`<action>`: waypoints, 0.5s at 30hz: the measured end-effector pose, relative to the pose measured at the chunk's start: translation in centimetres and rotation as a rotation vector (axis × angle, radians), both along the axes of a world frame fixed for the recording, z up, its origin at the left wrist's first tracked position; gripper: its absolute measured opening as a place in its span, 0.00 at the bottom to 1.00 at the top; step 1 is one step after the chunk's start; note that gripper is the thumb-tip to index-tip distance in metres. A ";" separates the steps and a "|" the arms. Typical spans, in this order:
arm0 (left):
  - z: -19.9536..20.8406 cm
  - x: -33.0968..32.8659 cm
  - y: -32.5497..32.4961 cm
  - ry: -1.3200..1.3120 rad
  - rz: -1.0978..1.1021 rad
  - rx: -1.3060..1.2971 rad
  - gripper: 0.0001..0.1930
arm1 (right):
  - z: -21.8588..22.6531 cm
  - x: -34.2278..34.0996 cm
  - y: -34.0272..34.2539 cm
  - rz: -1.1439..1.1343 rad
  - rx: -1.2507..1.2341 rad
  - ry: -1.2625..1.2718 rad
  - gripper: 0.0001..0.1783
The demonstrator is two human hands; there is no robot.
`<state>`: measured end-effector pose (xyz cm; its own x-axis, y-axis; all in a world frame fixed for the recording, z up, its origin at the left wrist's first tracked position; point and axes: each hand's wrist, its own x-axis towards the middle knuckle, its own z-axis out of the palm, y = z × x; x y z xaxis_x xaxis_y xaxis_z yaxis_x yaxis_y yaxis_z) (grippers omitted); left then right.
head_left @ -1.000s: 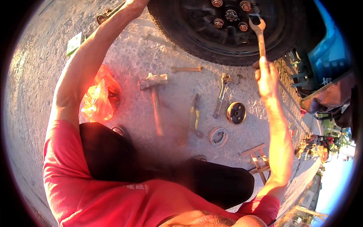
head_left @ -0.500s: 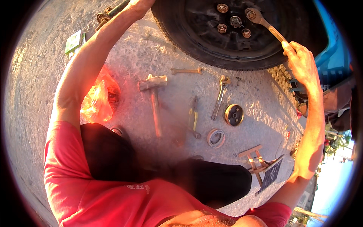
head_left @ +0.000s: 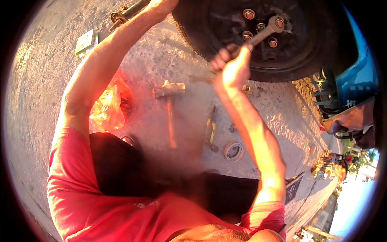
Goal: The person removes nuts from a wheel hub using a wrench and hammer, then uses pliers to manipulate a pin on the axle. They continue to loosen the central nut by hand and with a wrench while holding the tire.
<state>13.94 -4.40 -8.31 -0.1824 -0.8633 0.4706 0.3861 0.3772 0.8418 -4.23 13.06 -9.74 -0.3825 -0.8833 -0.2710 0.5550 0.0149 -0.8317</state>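
Note:
A wheel [head_left: 217, 36] with a black tyre stands upright at the top, showing several rusty lug nuts [head_left: 273, 42] around its hub. My right hand [head_left: 234, 66] is closed around the handle of a wrench [head_left: 262, 36], its fingers slightly blurred. The wrench's head sits around the right-hand upper nut, the handle slanting down to the left. My left hand [head_left: 164, 5] reaches the tyre's left edge at the top of the picture; its fingers are cut off or hidden there.
On the concrete ground lie a hammer [head_left: 171, 117], yellow-handled pliers [head_left: 210, 125], a pale ring [head_left: 233, 151] and, partly covered by my right hand, another wrench [head_left: 200, 78]. An orange plastic bag [head_left: 109, 107] and a green-and-white box [head_left: 85, 42] are at left. Blue bodywork [head_left: 356, 68] borders the wheel.
My right hand has swung the wrench handle from the right of the wheel round to the lower left. The right forearm now covers the adjustable wrench and round black part. My left hand stays by the tyre.

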 end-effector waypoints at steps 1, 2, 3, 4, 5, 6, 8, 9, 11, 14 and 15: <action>1.0 2.3 0.6 -0.034 0.026 -0.028 0.34 | 2.0 3.9 -0.6 0.026 -0.012 -0.132 0.31; 1.3 1.2 0.4 0.003 0.022 -0.038 0.34 | 3.8 4.7 -0.8 0.029 -0.060 -0.167 0.31; 1.1 1.3 0.2 -0.027 0.053 -0.037 0.33 | 4.2 5.5 -1.1 0.057 -0.096 -0.244 0.31; 0.9 1.3 0.0 -0.056 0.083 -0.036 0.33 | 3.4 5.2 -1.2 0.096 -0.137 -0.253 0.31; 0.8 1.3 -0.4 -0.084 0.113 -0.036 0.33 | 2.6 4.8 -1.2 0.134 -0.178 -0.262 0.31; 0.8 1.5 -0.4 -0.065 0.077 -0.001 0.34 | 2.7 4.5 -0.6 0.135 -0.136 -0.280 0.30; 0.3 1.9 0.0 -0.099 0.070 0.020 0.35 | 1.4 3.2 1.7 0.238 -0.072 -0.265 0.29; 0.2 1.8 0.2 -0.105 0.063 0.028 0.35 | 0.7 2.0 3.0 0.308 -0.047 -0.234 0.28; 0.3 1.6 0.0 -0.079 0.071 -0.002 0.37 | 1.1 0.2 5.8 0.291 0.150 -0.018 0.27; 0.9 1.2 0.4 -0.085 0.082 0.035 0.39 | 3.4 -6.3 7.3 0.293 0.234 0.498 0.27; 0.6 1.5 0.4 -0.085 0.077 0.030 0.39 | 5.3 -7.9 7.0 0.269 0.316 0.569 0.25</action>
